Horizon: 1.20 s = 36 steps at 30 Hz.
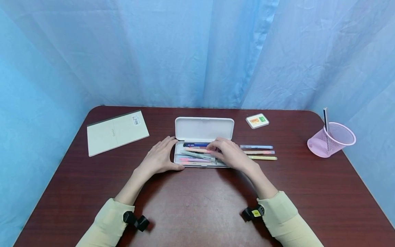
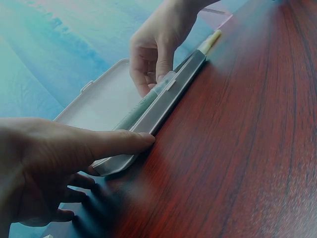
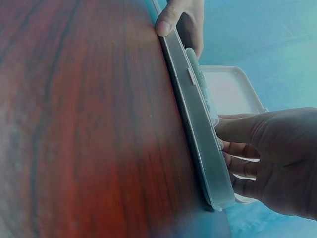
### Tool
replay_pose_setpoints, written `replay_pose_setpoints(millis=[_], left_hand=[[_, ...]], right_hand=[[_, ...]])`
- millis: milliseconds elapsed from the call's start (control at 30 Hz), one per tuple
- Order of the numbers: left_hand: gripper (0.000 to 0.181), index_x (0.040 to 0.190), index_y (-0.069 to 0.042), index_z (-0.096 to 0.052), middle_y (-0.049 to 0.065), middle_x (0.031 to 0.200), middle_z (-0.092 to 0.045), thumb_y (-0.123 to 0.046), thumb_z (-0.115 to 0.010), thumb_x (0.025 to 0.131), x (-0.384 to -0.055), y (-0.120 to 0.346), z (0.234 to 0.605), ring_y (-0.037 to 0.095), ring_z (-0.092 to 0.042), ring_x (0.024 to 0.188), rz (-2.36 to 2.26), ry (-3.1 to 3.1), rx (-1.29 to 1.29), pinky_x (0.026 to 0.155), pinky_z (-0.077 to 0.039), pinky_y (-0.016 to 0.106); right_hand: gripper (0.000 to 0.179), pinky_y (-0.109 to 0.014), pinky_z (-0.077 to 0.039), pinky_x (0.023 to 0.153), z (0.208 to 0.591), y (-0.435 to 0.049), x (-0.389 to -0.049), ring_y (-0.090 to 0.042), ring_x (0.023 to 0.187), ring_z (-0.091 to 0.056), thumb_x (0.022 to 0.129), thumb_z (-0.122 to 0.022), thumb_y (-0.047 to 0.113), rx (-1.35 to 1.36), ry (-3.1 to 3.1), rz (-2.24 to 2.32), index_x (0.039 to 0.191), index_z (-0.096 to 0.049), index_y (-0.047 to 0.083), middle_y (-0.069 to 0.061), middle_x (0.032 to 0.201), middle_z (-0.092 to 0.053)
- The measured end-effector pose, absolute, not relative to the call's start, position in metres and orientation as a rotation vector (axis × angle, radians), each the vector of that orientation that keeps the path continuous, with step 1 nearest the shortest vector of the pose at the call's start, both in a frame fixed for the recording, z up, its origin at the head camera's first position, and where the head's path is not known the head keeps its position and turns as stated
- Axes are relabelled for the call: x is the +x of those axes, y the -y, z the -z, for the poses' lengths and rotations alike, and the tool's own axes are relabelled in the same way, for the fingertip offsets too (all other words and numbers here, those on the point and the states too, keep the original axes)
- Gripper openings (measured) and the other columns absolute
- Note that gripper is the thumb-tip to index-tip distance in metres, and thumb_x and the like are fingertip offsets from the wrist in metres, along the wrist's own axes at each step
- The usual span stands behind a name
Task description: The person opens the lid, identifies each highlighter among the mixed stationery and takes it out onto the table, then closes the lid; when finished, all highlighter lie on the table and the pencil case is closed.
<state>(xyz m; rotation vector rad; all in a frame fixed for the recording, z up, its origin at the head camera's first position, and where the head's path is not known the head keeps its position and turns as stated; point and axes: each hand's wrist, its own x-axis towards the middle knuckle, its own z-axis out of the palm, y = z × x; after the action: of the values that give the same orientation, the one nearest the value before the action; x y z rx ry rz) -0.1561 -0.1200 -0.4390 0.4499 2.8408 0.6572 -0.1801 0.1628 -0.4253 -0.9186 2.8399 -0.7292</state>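
Observation:
A white pencil case [image 1: 204, 129] lies with its lid up in the middle of the table, several pens inside. My left hand [image 1: 161, 156] holds its left end, the thumb along the front edge and the fingers at the back corner. My right hand [image 1: 226, 152] reaches over the right half, pinching a peach pen [image 1: 197, 150] between thumb and fingers. In the right wrist view, the right thumb is close by the end of a grey-green pen [image 3: 202, 87]; the case wall hides part of the right fingertips [image 3: 226, 157].
Right of the case lie a blue pen [image 1: 256, 146], a pink-tipped pen [image 1: 259, 152] and a yellow pen [image 1: 262, 158]. A pale notebook [image 1: 117, 133] is at the back left. A small flat case [image 1: 257, 121] lies behind, and a pink mesh pen cup [image 1: 324, 142] leans at the right.

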Motion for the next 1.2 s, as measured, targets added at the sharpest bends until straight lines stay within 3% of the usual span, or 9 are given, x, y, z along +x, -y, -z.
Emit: replay_pose_setpoints(millis=[767, 967, 1200], left_hand=[[0.103, 0.154, -0.007, -0.042, 0.015, 0.165, -0.037, -0.055, -0.086, 0.074, -0.156, 0.119, 0.438, 0.034, -0.028, 0.158, -0.658, -2.848, 0.466, 0.128, -0.027, 0.057], [0.103, 0.154, -0.008, -0.042, 0.015, 0.166, -0.037, -0.056, -0.086, 0.074, -0.156, 0.119, 0.438, 0.034, -0.027, 0.158, -0.668, -2.844, 0.461, 0.128, -0.027, 0.057], [0.103, 0.155, -0.007, -0.042, 0.016, 0.166, -0.036, -0.055, -0.086, 0.074, -0.155, 0.121, 0.438, 0.034, -0.027, 0.159, -0.665, -2.84, 0.451, 0.128, -0.026, 0.057]], right_hand=[[0.012, -0.031, -0.051, 0.076, 0.422, -0.175, -0.181, -0.012, 0.085, -0.062, 0.094, -0.075, 0.018, -0.898, -2.886, 0.923, 0.105, -0.08, 0.018, 0.003, 0.098, -0.071], [0.011, -0.022, -0.05, 0.069, 0.42, -0.203, -0.181, -0.008, 0.08, -0.058, 0.093, -0.077, 0.017, -0.876, -2.808, 1.145, 0.103, -0.081, 0.02, 0.005, 0.094, -0.069], [0.018, -0.022, -0.052, 0.07, 0.42, -0.254, -0.176, -0.006, 0.085, -0.061, 0.09, -0.079, 0.015, -0.812, -2.691, 1.281, 0.104, -0.081, 0.027, 0.007, 0.097, -0.071]])
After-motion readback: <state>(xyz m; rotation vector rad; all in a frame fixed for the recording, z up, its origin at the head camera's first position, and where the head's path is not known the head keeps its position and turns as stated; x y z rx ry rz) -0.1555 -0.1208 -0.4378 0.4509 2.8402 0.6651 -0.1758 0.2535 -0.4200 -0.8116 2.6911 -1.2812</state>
